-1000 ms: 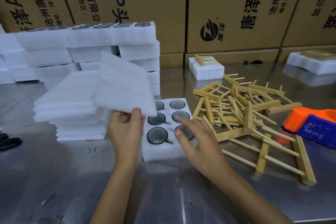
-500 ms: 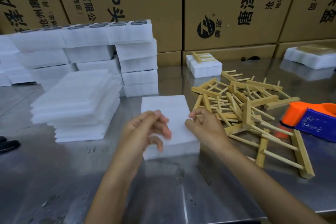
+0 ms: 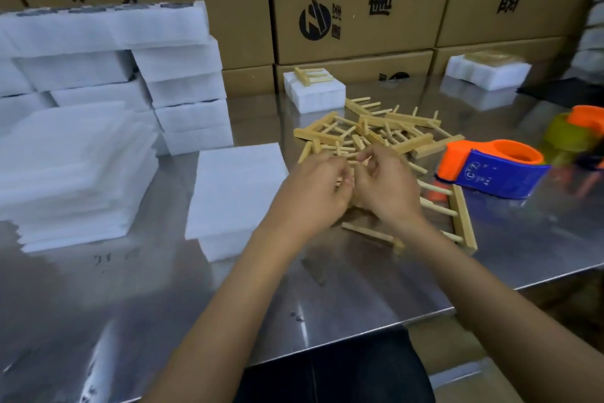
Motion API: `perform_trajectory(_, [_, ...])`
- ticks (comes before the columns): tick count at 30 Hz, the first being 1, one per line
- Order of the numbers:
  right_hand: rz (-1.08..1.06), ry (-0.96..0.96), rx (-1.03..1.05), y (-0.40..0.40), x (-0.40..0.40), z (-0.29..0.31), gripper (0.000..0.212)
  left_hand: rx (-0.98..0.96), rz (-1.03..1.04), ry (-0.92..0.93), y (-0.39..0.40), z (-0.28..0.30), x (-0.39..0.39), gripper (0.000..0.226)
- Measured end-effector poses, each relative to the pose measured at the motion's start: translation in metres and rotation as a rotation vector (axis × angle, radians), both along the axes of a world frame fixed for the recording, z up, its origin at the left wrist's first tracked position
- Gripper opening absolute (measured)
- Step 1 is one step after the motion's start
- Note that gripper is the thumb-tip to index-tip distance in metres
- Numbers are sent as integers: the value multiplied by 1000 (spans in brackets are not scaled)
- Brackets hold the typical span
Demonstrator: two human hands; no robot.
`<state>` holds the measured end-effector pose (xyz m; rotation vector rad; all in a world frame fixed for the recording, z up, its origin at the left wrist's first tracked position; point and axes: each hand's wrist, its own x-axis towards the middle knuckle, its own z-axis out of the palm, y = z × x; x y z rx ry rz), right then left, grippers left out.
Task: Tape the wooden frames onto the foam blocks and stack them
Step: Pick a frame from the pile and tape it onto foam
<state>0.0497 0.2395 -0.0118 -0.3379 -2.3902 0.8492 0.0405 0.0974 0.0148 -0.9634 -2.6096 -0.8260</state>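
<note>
A white foam block (image 3: 235, 187) covered by a thin foam sheet lies on the steel table in front of me. To its right is a loose pile of wooden frames (image 3: 379, 128). My left hand (image 3: 313, 193) and my right hand (image 3: 389, 190) are side by side over the near part of that pile, fingers curled down among the sticks. The backs of the hands and motion blur hide whether either holds a frame. An orange and blue tape dispenser (image 3: 490, 170) stands just right of the pile.
A stack of thin foam sheets (image 3: 72, 173) sits at the left, with stacked foam blocks (image 3: 176, 75) behind it. Foam blocks topped with frames (image 3: 313, 88) (image 3: 490, 70) stand before cardboard boxes (image 3: 353, 3). The table edge (image 3: 425, 314) runs near right.
My left hand laid a foam sheet over the block's cups. Both hands then moved right from the block to the pile of wooden frames.
</note>
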Motion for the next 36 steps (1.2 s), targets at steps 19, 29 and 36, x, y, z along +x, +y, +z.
perform_trajectory(19, [106, -126, -31, 79, 20, 46, 25, -47, 71, -96, 63, -62, -19, 32])
perform_trajectory(29, [136, -155, -86, 58, 9, 19, 16, -68, -356, -79, 60, -74, 11, 53])
perform_trajectory(36, [177, -150, -256, 65, 10, 16, 21, 234, -204, -152, 73, -76, 13, 21])
